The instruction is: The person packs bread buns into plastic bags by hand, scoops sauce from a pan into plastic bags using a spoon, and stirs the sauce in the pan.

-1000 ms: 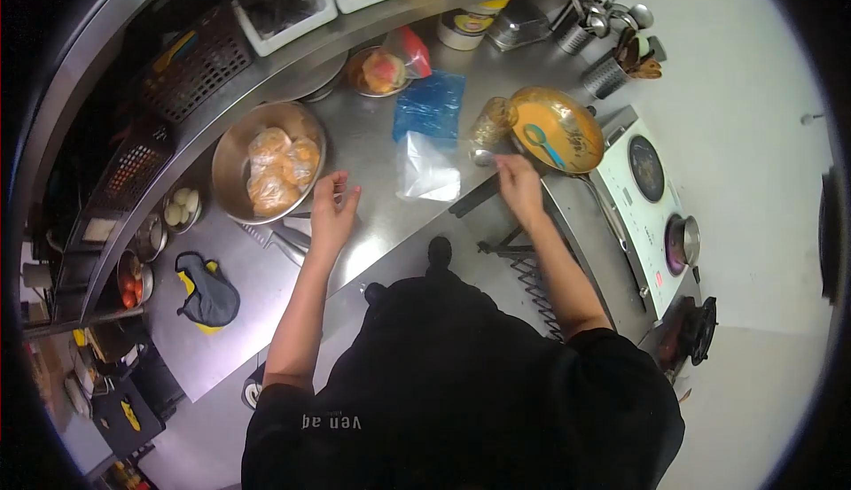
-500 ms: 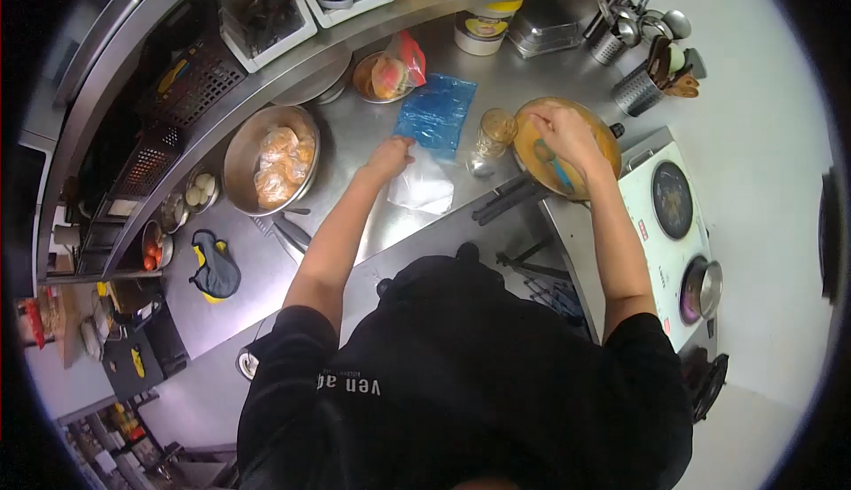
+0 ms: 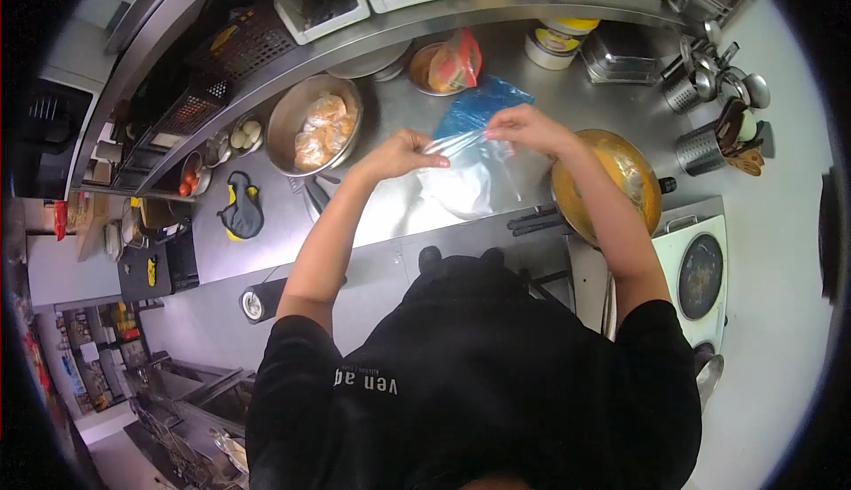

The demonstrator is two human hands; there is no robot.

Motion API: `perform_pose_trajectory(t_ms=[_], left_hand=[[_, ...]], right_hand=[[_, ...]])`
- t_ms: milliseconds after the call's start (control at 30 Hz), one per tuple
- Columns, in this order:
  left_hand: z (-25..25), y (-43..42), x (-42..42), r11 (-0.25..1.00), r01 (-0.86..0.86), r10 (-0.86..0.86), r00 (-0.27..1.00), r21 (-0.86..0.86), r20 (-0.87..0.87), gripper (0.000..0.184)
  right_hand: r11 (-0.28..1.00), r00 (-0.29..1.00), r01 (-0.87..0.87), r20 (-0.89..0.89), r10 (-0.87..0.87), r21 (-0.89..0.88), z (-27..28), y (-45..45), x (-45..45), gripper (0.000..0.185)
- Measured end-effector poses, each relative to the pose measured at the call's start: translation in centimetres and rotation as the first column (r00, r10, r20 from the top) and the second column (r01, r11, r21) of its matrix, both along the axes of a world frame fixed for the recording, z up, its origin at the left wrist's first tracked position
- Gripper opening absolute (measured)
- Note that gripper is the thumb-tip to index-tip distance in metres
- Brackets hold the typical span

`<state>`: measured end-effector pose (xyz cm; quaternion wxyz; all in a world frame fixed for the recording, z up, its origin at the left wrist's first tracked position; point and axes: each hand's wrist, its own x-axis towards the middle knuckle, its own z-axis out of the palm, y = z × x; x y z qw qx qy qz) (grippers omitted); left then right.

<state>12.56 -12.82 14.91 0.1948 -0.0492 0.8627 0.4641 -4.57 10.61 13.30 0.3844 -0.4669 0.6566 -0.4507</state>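
A clear plastic bag [image 3: 461, 180] is stretched between my two hands above the steel counter. My left hand [image 3: 401, 155] pinches its upper left edge, and my right hand [image 3: 526, 131] pinches its upper right edge. Just behind the bag lies a blue plastic packet [image 3: 474, 105], partly covered by it. To the right, a wide pan [image 3: 572, 196] holds orange sauce and is partly hidden under my right forearm. A clear, glass-looking container [image 3: 631, 180] shows within the pan; whether it stands or lies there I cannot tell.
A steel bowl [image 3: 282, 127] of bagged orange portions stands at left, near a knife [image 3: 315, 196]. Behind are a small bowl [image 3: 425, 72] with a red-edged bag and a white tub [image 3: 551, 47]. Utensil holders [image 3: 700, 151] and a hob [image 3: 700, 277] are at right.
My right hand has left the pan and moved left to the clear bag, now lifted and stretched between both hands. The glass container no longer stands beside the pan. The view has shifted.
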Motion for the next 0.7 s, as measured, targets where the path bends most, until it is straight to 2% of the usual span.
perform_pose_trajectory(t_ms=[33,67,133,167,200,267,300,333,367,433,467,533,600,633,667,700], left_hand=[[0.3,-0.4,0.6,0.997,0.073,-0.073,0.995,-0.004,-0.069,0.026],[-0.6,-1.1,1.0,0.997,0.075,-0.076,0.995,-0.006,-0.065,0.026],[-2.3,-1.9,1.0,0.955,-0.062,0.088,0.993,0.291,-0.077,0.025],[-2.5,-1.3,1.4,0.851,-0.213,0.241,0.971,0.481,0.003,0.019],[-2.1,-1.0,1.7,0.850,-0.198,0.230,0.973,0.487,-0.005,0.019],[-1.8,-0.8,1.7,0.698,-0.299,0.294,0.948,0.651,0.120,0.013],[-1.9,-1.2,1.3,0.757,-0.317,0.281,0.947,0.571,0.154,0.013],[-1.9,-1.7,1.2,0.762,-0.293,0.254,0.955,0.577,0.150,0.013],[-2.0,-2.1,1.1,0.776,-0.280,0.266,0.958,0.566,0.109,0.013],[-2.3,-2.8,0.5,0.808,-0.240,0.264,0.964,0.538,0.033,0.013],[-2.7,-3.3,0.2,0.826,-0.219,0.257,0.966,0.520,-0.001,0.012],[-1.7,-3.6,0.1,0.868,-0.210,0.241,0.970,0.449,-0.012,0.016],[-2.6,-4.6,-0.5,0.904,-0.200,0.227,0.974,0.378,-0.029,0.020],[-3.4,-5.0,-0.6,0.912,-0.198,0.226,0.973,0.359,-0.038,0.024],[-3.4,-4.4,-0.3,0.915,-0.242,0.304,0.939,0.323,-0.159,0.028],[-3.4,-3.9,0.2,0.910,-0.291,0.374,0.884,0.295,-0.280,0.032]], right_hand=[[0.996,0.994,0.087,0.056,-0.089,0.026,0.5,0.3,0.1,0.024],[0.996,0.994,0.090,0.060,-0.091,0.024,1.2,0.6,0.2,0.024],[0.950,0.968,0.225,0.060,-0.243,0.217,2.8,1.2,0.2,0.024],[0.947,0.966,0.237,0.049,-0.253,0.218,3.1,1.4,0.4,0.024],[0.949,0.962,0.242,0.077,-0.261,0.200,3.2,1.5,0.8,0.025],[0.946,0.953,0.266,0.097,-0.287,0.186,3.9,2.1,1.4,0.026],[0.932,0.964,0.260,-0.014,-0.266,0.253,5.0,2.5,1.7,0.027],[0.909,0.964,0.265,-0.120,-0.239,0.321,5.6,3.2,2.0,0.029],[0.898,0.955,0.294,-0.125,-0.268,0.327,5.8,4.1,2.0,0.029],[0.858,0.970,0.220,-0.197,-0.142,0.464,5.9,6.7,1.3,0.031],[0.845,0.963,0.255,-0.205,-0.176,0.470,5.4,7.8,1.2,0.031],[0.890,0.928,0.265,0.153,-0.339,0.371,4.2,9.9,1.3,0.026],[0.874,0.826,0.415,0.298,-0.478,0.253,3.5,10.6,3.6,0.027],[0.851,0.736,0.489,0.433,-0.520,0.191,2.5,10.2,4.8,0.026],[0.815,0.634,0.563,0.563,-0.531,0.134,1.2,9.5,5.9,0.025],[0.754,0.606,0.649,0.528,-0.595,0.105,-0.1,8.7,7.0,0.025]])
